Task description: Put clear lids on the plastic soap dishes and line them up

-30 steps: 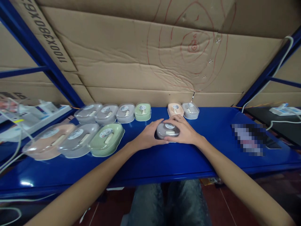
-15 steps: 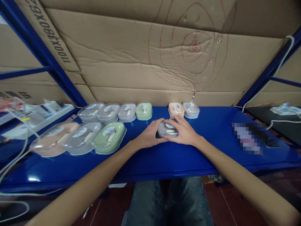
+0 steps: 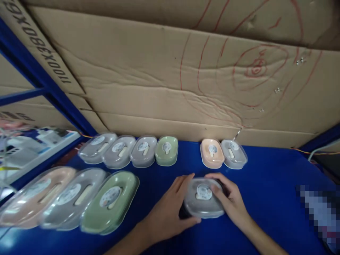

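A small grey oval box with a clear lid and a round white label (image 3: 203, 202) rests on the blue shelf (image 3: 268, 198). My left hand (image 3: 170, 212) cups its left side, thumb under the near edge. My right hand (image 3: 232, 202) presses on its right side, fingers over the lid. Behind it stand a peach box (image 3: 211, 153) and a grey box (image 3: 233, 153). Further left runs a back row of three grey boxes (image 3: 119, 156) and a green box (image 3: 166, 151).
Three larger oval boxes lie at the near left: peach (image 3: 34, 202), grey (image 3: 71, 198), green (image 3: 111, 200). A cardboard wall (image 3: 170, 78) with red scribbles closes the back. A blue rack post (image 3: 39, 78) rises at left. A blurred object (image 3: 318, 212) sits at right.
The view has tilted up and moved closer, so the hands and the grey box now sit lower in the frame. Both hands stay on the box.
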Demonstrator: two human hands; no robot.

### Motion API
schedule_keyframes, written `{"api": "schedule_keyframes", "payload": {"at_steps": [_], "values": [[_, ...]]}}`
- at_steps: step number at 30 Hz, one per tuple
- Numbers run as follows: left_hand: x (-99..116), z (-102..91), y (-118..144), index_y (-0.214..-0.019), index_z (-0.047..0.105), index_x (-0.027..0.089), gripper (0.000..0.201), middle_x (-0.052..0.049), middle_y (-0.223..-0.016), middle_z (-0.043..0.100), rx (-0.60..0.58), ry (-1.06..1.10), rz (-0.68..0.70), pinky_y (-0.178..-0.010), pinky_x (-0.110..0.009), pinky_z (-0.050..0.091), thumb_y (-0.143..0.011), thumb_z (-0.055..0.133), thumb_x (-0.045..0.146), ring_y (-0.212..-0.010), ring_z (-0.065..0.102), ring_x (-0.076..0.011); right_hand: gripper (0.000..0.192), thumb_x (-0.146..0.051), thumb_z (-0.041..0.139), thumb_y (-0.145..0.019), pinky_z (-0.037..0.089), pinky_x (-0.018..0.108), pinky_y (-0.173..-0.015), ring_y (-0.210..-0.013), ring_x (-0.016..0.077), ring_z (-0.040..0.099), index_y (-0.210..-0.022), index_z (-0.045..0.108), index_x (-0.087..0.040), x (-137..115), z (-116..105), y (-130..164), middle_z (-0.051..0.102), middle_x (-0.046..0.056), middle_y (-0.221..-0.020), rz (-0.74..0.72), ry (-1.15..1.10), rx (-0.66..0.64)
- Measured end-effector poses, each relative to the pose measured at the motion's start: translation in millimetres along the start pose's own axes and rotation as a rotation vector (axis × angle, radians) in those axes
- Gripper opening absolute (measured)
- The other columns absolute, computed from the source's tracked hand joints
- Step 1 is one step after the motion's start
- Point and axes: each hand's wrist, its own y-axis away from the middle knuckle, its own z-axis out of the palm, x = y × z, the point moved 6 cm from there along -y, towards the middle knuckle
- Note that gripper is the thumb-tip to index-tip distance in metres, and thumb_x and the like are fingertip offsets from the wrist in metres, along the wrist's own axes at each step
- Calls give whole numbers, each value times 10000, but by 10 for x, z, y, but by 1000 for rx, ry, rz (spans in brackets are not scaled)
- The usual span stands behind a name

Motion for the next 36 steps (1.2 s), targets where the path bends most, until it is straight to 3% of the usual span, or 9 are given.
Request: {"api": "schedule_keyframes", "payload": {"at_steps": [5, 18, 25, 32, 36], "values": [[-8, -13, 5, -1702, 221, 408, 1160, -94, -1684, 409, 24, 19, 7, -1297, -616, 356, -768, 909, 432, -1558, 393, -389, 261, -535, 688, -946, 626, 564, -941, -1066, 376, 759, -1153, 767, -396, -22, 48, 25, 800, 45, -1168, 13, 5, -28], [93, -107, -112, -1685, 278, 203, 1096, -193, -1703, 380, 68, -164, 154, -1296, -563, 319, -837, 790, 671, -1591, 342, -395, 390, -592, 643, -943, 586, 472, -1004, -1064, 298, 771, -1041, 769, -236, 6, 33, -196, 826, 79, -1118, -170, 11, 6], [180, -166, -138, -1676, 287, 162, 1078, -202, -1718, 347, 50, -248, 215, -1315, -576, 261, -848, 782, 644, -1612, 283, -406, 496, -677, 603, -940, 533, 502, -1078, -1124, 310, 746, -1032, 793, -228, -11, 25, -241, 829, 85, -1128, -237, 28, 15], [392, -209, -73, -1542, 437, 244, 882, -127, -1504, 519, 79, -259, 431, -1251, -503, 388, -792, 854, 449, -1456, 463, -334, 529, -735, 628, -932, 531, 506, -1106, -1162, 331, 743, -1056, 816, -256, -8, 119, -252, 829, 75, -1142, -205, -87, -67], [488, -223, -7, -1363, 505, 253, 723, -101, -1371, 532, 114, -299, 411, -1177, -506, 461, -746, 866, 359, -1346, 537, -328, 508, -741, 671, -909, 519, 512, -1133, -1140, 325, 749, -1005, 809, -262, 30, 171, -282, 828, 72, -1109, -174, -203, -59]]}}
